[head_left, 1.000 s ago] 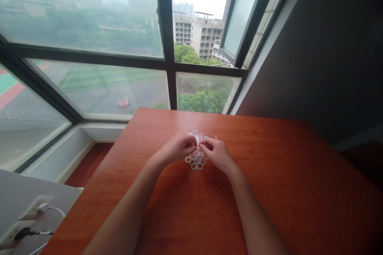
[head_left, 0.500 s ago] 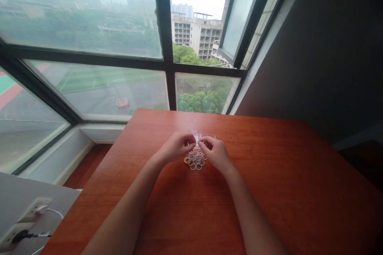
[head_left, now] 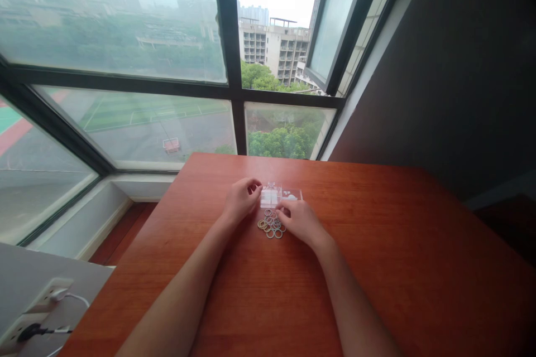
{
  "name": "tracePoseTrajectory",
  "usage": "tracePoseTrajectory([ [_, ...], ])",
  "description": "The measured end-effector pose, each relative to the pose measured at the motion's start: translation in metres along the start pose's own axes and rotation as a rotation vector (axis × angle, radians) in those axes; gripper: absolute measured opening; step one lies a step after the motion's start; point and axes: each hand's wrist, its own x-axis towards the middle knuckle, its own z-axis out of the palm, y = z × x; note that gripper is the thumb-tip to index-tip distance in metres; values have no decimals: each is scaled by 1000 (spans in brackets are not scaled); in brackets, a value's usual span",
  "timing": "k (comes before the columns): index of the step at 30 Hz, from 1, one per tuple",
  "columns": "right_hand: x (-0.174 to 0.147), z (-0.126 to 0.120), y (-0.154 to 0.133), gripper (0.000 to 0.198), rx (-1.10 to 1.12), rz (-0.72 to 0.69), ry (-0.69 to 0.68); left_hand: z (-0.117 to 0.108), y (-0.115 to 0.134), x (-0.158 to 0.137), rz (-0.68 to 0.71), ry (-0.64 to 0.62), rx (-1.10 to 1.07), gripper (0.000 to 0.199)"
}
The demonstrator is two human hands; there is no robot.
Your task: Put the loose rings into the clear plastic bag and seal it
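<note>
A clear plastic box (head_left: 270, 196) sits on the table, with a flat transparent lid or second tray (head_left: 295, 194) at its right side. My left hand (head_left: 243, 199) is at the box's left edge, fingers curled and fingertips against it. Just in front of the box lies a loose pile of small rings (head_left: 271, 225), mostly pale grey, some yellowish. My right hand (head_left: 302, 221) is over the right side of this pile, thumb and fingers bent together at the upper rings. Whatever is between those fingertips is too small to make out.
The reddish-brown wooden table (head_left: 397, 256) stretches wide on both sides. Dark-framed windows (head_left: 234, 92) stand behind it, one pane swung outward. Wall sockets with plugs and cables (head_left: 37, 318) are at the lower left.
My hands have parted from their meeting place over the box. The left moved left to the box's edge; the right came down toward the rings. More of the box now shows.
</note>
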Motion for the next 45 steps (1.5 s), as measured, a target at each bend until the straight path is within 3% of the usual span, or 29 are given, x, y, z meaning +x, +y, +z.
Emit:
tracePoseTrajectory([
  [12, -1, 4, -10, 22, -171, 2, -94, -6, 0, -1, -35, -29, -75, 20],
  [18, -2, 5, -14, 21, -204, 9, -63, -8, 3, -1, -38, -35, -91, 20],
  [37, -1, 13, -13, 15, -176, 76, -126, -7, 10, -3, 33, -81, -111, 18],
  [45, -3, 8, -11, 12, -93, 23, -127, -7, 10, -3, 50, -89, -136, 16],
])
